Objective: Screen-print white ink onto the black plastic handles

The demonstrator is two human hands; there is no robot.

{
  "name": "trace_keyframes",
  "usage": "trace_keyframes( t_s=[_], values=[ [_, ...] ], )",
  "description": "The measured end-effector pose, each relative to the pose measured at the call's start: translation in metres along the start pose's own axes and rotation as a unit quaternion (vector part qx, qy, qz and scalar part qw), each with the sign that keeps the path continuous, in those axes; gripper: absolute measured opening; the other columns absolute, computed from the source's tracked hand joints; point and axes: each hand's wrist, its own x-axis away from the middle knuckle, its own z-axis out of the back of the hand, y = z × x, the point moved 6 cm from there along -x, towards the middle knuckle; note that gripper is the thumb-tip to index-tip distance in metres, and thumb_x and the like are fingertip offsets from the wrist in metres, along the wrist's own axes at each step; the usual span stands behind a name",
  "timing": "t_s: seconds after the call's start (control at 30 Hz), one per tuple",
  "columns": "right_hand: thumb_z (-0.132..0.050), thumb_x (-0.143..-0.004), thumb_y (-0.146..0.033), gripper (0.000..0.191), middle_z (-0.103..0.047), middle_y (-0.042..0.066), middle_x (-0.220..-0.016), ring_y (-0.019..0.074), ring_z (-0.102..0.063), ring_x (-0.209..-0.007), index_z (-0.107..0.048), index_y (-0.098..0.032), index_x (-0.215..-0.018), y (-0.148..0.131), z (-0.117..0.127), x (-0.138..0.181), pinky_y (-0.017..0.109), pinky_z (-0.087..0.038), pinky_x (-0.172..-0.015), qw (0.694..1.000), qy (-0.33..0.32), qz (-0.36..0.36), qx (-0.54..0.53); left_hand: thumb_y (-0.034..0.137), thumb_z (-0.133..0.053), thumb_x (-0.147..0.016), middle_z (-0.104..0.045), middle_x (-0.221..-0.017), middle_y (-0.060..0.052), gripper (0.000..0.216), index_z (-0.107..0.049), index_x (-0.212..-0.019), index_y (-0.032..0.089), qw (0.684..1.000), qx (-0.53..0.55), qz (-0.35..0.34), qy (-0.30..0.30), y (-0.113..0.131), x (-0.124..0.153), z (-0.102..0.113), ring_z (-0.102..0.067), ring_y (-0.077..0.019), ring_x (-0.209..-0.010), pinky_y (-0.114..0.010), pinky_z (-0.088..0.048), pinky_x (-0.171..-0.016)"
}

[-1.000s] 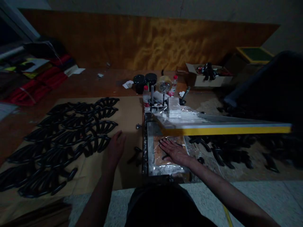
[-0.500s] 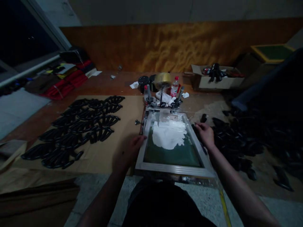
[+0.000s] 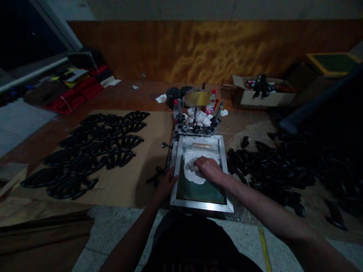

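Observation:
A silver-edged printing screen (image 3: 202, 206) lies in front of me, with white ink (image 3: 189, 176) spread over its green mesh. My right hand (image 3: 210, 168) is closed round a pale squeegee (image 3: 194, 166) standing in the ink; the fingers hide part of it. At the screen's left edge, my left hand (image 3: 168, 185) grips the frame, its thumb on the rim. Just beyond that hand, a few black curved pieces (image 3: 155, 176) lie on the cardboard. The screen hangs from a clamp base (image 3: 195, 129) at its far end.
Rows of black curved pieces (image 3: 93, 147) cover the cardboard (image 3: 154, 130) on the left. A loose heap of black pieces (image 3: 272, 170) lies on the right. Behind the clamp stand a bottle (image 3: 212, 99), a roll of tape (image 3: 197, 97) and crumpled paper. An open carton (image 3: 263, 99) sits back right.
My right hand has moved left from beside the screen and taken hold of the squeegee, now nearer me in the ink. The screen has shifted. Black pieces now lie by my left hand.

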Motion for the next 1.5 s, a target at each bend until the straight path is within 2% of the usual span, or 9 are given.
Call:
trace_keyframes(
  t_s=[0.13, 0.57, 0.7, 0.83, 0.97, 1.1, 1.23, 1.4, 1.5],
  values=[
    [-0.053, -0.083, -0.010, 0.020, -0.069, 0.007, -0.097, 0.0199, -0.061, -0.094, -0.067, -0.017, -0.096, -0.015, -0.006, 0.022, 0.028, -0.044, -0.078, 0.986, -0.024, 0.164, -0.031, 0.033, -0.053, -0.089, -0.059, -0.139, -0.012, 0.056, -0.049, -0.142, 0.014, 1.000, 0.018, -0.001, 0.004, 0.001, 0.001, 0.000, -0.059, -0.0257, -0.122, -0.040, -0.044, -0.107],
    [-0.054, -0.089, -0.021, 0.027, -0.070, 0.009, -0.101, 0.0215, -0.063, -0.094, -0.066, -0.018, -0.113, -0.015, -0.007, 0.019, 0.030, -0.047, -0.078, 0.989, 0.100, 0.073, -0.081, 0.037, -0.057, -0.087, -0.074, -0.097, -0.009, 0.063, -0.047, -0.143, 0.012, 0.998, 0.063, 0.028, -0.009, 0.007, 0.004, 0.004, -0.069, -0.0227, -0.087, -0.035, -0.055, -0.080],
    [-0.060, -0.091, -0.033, 0.054, -0.068, 0.010, -0.121, 0.0247, -0.065, -0.103, -0.049, -0.023, -0.143, 0.033, 0.052, -0.016, 0.032, -0.050, -0.081, 0.976, 0.171, -0.073, -0.110, 0.038, -0.057, -0.085, -0.073, -0.088, -0.007, 0.063, -0.048, -0.142, 0.014, 0.995, 0.095, 0.032, 0.001, 0.034, 0.014, 0.021, -0.067, -0.0212, -0.077, -0.033, -0.055, -0.070],
    [-0.053, -0.095, -0.032, 0.037, -0.073, 0.011, -0.107, 0.0238, -0.069, -0.091, -0.063, -0.017, -0.128, 0.126, 0.085, 0.003, 0.035, -0.054, -0.080, 0.918, 0.284, -0.211, -0.178, 0.043, -0.045, -0.092, -0.073, -0.098, -0.008, 0.039, -0.070, -0.106, 0.018, 0.989, 0.109, -0.036, 0.092, 0.090, 0.021, 0.051, -0.066, -0.0210, -0.088, -0.033, -0.055, -0.077],
    [-0.039, -0.098, -0.031, 0.041, -0.075, 0.011, -0.084, 0.0188, -0.070, -0.075, -0.074, -0.009, -0.095, 0.168, 0.050, 0.039, 0.029, -0.057, -0.070, 0.903, 0.261, -0.302, -0.159, 0.050, -0.036, -0.096, -0.072, -0.099, -0.007, 0.046, -0.069, -0.103, 0.020, 0.967, 0.161, -0.138, 0.139, 0.152, 0.008, 0.070, -0.065, -0.0206, -0.094, -0.033, -0.054, -0.082],
    [-0.056, -0.092, -0.037, 0.031, -0.074, 0.011, -0.092, 0.0188, -0.068, -0.089, -0.074, -0.011, -0.091, 0.102, -0.013, 0.029, 0.027, -0.054, -0.081, 0.961, 0.130, -0.187, -0.156, 0.051, -0.043, -0.092, -0.070, -0.104, -0.008, 0.044, -0.060, -0.118, 0.020, 0.948, 0.239, -0.160, 0.133, 0.180, -0.008, 0.071, -0.066, -0.0187, -0.089, -0.028, -0.055, -0.068],
    [-0.061, -0.090, -0.027, 0.019, -0.069, 0.017, -0.110, 0.0254, -0.062, -0.108, -0.069, -0.012, -0.099, 0.033, -0.045, 0.018, 0.032, -0.044, -0.092, 0.978, 0.015, -0.179, -0.102, 0.058, -0.045, -0.089, -0.070, -0.095, -0.008, 0.048, -0.057, -0.114, 0.018, 0.954, 0.276, -0.057, 0.103, 0.144, 0.002, 0.034, -0.066, -0.0171, -0.077, -0.023, -0.051, -0.057],
    [-0.056, -0.093, -0.025, 0.013, -0.068, 0.011, -0.102, 0.0214, -0.061, -0.097, -0.062, -0.017, -0.102, -0.021, -0.036, 0.023, 0.029, -0.043, -0.083, 0.960, 0.094, -0.177, -0.195, 0.067, -0.046, -0.085, -0.070, -0.099, -0.014, 0.060, -0.058, -0.114, 0.016, 0.926, 0.275, 0.235, -0.110, 0.048, 0.037, -0.059, -0.068, -0.0212, -0.077, -0.030, -0.055, -0.058],
    [-0.053, -0.095, -0.030, 0.014, -0.068, 0.005, -0.091, 0.0180, -0.062, -0.086, -0.063, -0.020, -0.091, -0.019, -0.038, 0.030, 0.026, -0.044, -0.076, 0.952, 0.093, -0.104, -0.273, 0.059, -0.041, -0.089, -0.071, -0.105, -0.011, 0.055, -0.058, -0.123, 0.019, 0.967, 0.166, 0.175, -0.081, 0.020, 0.025, -0.041, -0.069, -0.0225, -0.090, -0.035, -0.056, -0.078]
  ],
)
